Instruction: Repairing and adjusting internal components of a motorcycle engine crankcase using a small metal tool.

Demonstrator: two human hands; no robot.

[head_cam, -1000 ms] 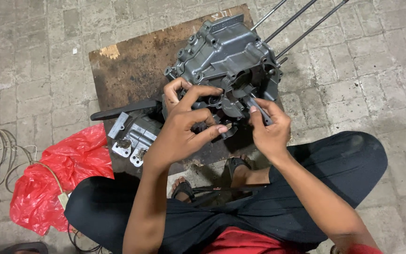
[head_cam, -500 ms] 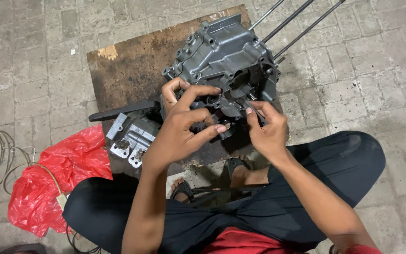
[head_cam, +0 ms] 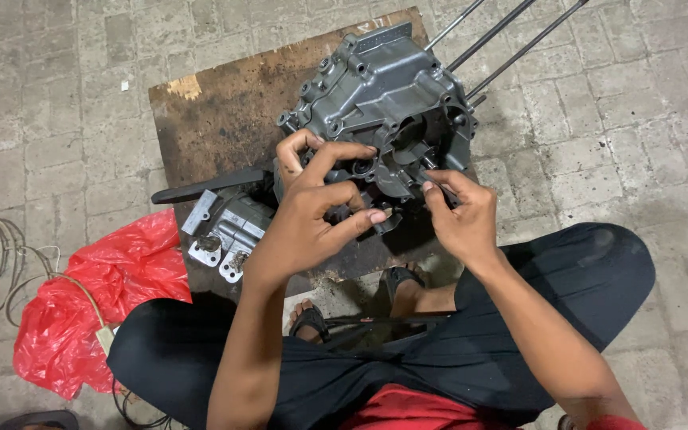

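While both hands work at centre, one grey engine casing [head_cam: 384, 103] on one wooden board [head_cam: 224, 111], left hand [head_cam: 312, 211] fingers spread gripping its 6 o'clock edge, right hand [head_cam: 459, 219] pinching a small dark part, three rods [head_cam: 511, 36] at 1 o'clock, one red bag [head_cam: 89, 302] at 8 o'clock.

We are counting one grey engine casing [head_cam: 384, 103], three long metal rods [head_cam: 511, 52], one wooden board [head_cam: 216, 119], one red plastic bag [head_cam: 81, 310] and two hands [head_cam: 312, 215].

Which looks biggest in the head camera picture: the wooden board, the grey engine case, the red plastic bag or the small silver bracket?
1. wooden board
2. grey engine case; the red plastic bag looks similar, unsure
3. small silver bracket
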